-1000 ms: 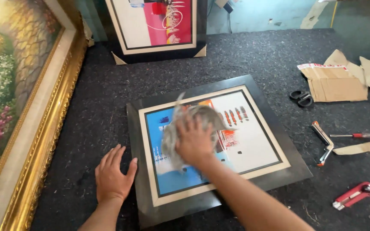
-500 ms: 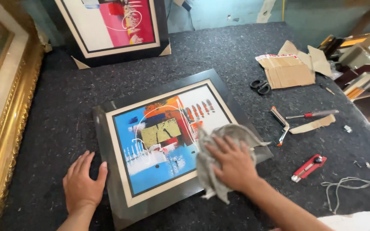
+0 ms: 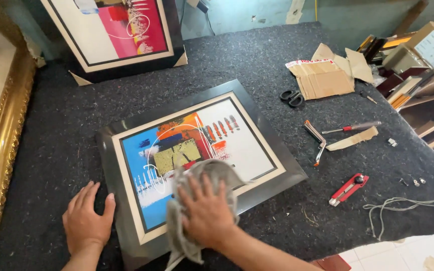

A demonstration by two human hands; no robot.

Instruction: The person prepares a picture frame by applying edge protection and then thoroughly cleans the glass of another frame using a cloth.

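Fingers [image 3: 203,184] of the right hand [image 3: 207,213] lie spread and flat, pressing a grey cloth [image 3: 197,211] onto the glass of a framed picture [image 3: 197,155]. The cloth bunches under the palm and trails off over the near edge of the frame. The left hand [image 3: 85,221] rests palm down on the dark felt table [image 3: 257,65], fingers slightly apart, thumb touching the frame's left edge.

The picture lies flat and turned a little askew in the middle of the table, its print blue, orange and white inside a cream mat and dark frame. Right of it lie a red knife [image 3: 348,189], a coil of cord [image 3: 403,208], a screwdriver [image 3: 352,128], scissors [image 3: 291,97] and cardboard scraps [image 3: 327,75]. A second framed print [image 3: 121,35] leans at the far edge, and a gilt frame [image 3: 1,140] stands along the left.
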